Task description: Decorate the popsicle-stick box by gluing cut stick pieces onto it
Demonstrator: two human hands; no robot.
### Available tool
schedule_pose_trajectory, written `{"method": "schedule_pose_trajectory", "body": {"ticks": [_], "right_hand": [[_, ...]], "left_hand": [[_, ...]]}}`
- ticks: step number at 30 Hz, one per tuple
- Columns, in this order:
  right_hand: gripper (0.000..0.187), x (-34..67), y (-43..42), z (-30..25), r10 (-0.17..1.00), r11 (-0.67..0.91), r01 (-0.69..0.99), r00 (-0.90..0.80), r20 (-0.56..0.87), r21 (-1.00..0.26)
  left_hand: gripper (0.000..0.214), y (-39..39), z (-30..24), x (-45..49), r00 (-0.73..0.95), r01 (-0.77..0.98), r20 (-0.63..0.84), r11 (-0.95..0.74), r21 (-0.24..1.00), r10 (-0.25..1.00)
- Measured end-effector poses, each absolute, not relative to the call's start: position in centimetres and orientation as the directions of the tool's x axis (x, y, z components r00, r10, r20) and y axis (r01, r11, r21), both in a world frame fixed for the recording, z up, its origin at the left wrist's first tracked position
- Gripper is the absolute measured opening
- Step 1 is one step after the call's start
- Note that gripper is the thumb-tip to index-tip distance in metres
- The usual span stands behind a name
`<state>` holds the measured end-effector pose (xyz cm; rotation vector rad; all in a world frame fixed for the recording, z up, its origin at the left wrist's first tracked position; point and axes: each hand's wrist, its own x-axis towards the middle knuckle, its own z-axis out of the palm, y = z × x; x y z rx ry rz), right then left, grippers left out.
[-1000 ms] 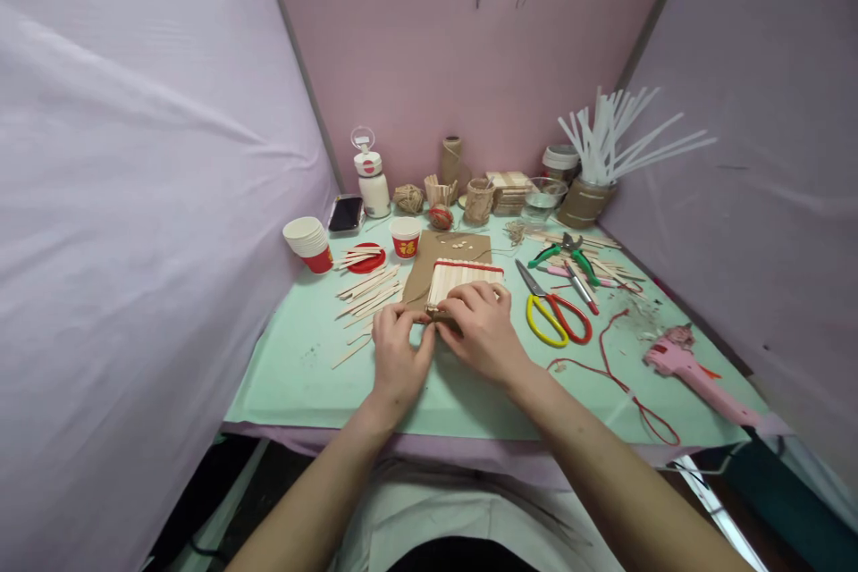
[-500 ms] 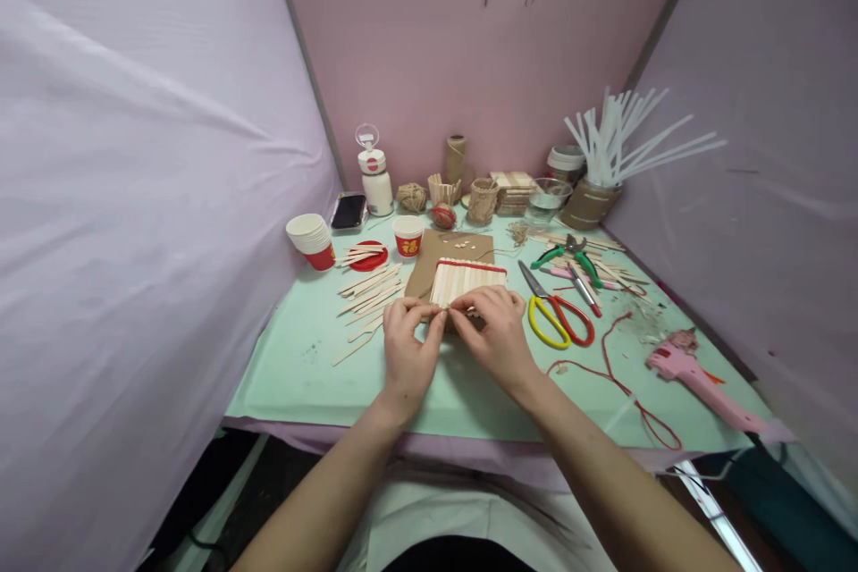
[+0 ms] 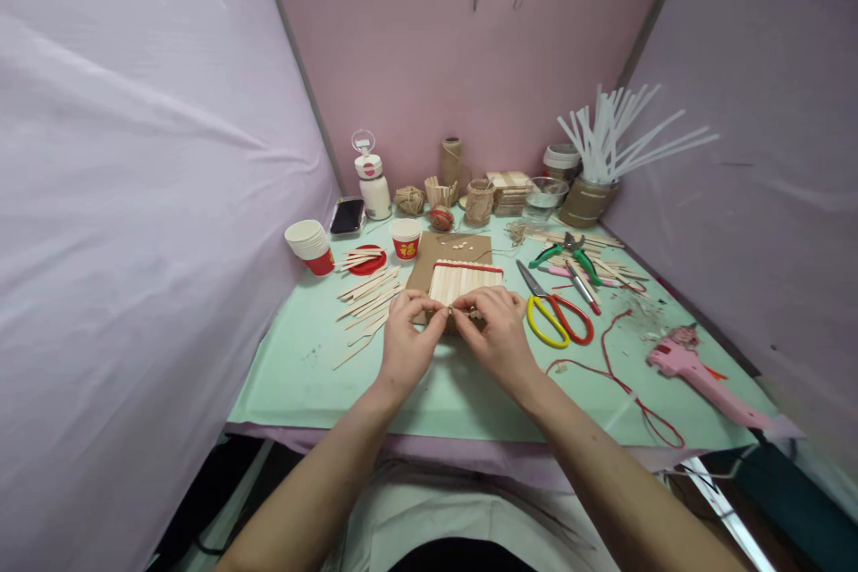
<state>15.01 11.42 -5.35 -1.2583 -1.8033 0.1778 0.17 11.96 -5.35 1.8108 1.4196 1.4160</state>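
Observation:
A panel of pale craft sticks (image 3: pixel 462 284), laid side by side with a red cord along its far edge, rests on a brown cardboard sheet (image 3: pixel 421 264). At the panel's near edge, my left hand (image 3: pixel 412 335) and my right hand (image 3: pixel 492 320) meet fingertip to fingertip. Both are closed in a pinch. Something tiny shows between the fingertips, too small to name. The fingers cover the near edge of the panel. Several small pale pieces (image 3: pixel 461 246) lie on the cardboard beyond it.
Scissors (image 3: pixel 553 313), green-handled pliers (image 3: pixel 568 252), red cord (image 3: pixel 607 366) and a pink glue gun (image 3: pixel 701 380) lie to the right. Loose sticks (image 3: pixel 368 295) and paper cups (image 3: pixel 309 246) are on the left. Twine, a bottle (image 3: pixel 373 188) and a bowl (image 3: pixel 544 198) line the back.
The view has shifted slightly. My hands stay pinched together at the panel's near edge, with only small finger movement.

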Motion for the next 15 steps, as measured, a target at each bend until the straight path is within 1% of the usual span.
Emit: {"method": "schedule_pose_trajectory", "body": {"ticks": [2, 4, 6, 8, 10, 13, 15], "right_hand": [[0.01, 15.1, 11.4, -5.2, 0.778, 0.492, 0.719, -0.11, 0.618, -0.491], [0.01, 15.1, 11.2, -5.0, 0.752, 0.513, 0.739, -0.142, 0.643, -0.437], [0.011, 15.1, 11.0, -4.8, 0.733, 0.539, 0.734, -0.167, 0.659, -0.414], [0.011, 14.9, 10.9, -4.8, 0.729, 0.556, 0.717, -0.179, 0.661, -0.419], [0.012, 14.8, 10.9, -4.9, 0.739, 0.552, 0.707, -0.169, 0.652, -0.442], [0.011, 14.8, 11.0, -5.1, 0.759, 0.526, 0.702, -0.132, 0.638, -0.48], [0.011, 14.9, 11.1, -5.2, 0.764, 0.521, 0.696, -0.12, 0.634, -0.495]], "left_hand": [[0.006, 12.7, -4.5, -0.5, 0.031, 0.401, 0.345, -0.327, 0.855, 0.938], [0.009, 13.4, -3.4, -1.3, 0.152, 0.34, 0.18, -0.223, 0.914, 0.972], [0.01, 13.9, -2.1, -2.0, 0.31, 0.295, -0.016, -0.08, 0.952, 0.951], [0.01, 14.2, -1.0, -2.5, 0.411, 0.301, -0.12, -0.01, 0.954, 0.904], [0.01, 14.2, -0.3, -2.5, 0.393, 0.344, -0.136, -0.009, 0.939, 0.91], [0.011, 13.6, -0.1, -2.0, 0.264, 0.431, -0.081, -0.043, 0.901, 0.961], [0.013, 13.1, -0.5, -1.6, 0.211, 0.476, -0.031, -0.075, 0.876, 0.977]]}}
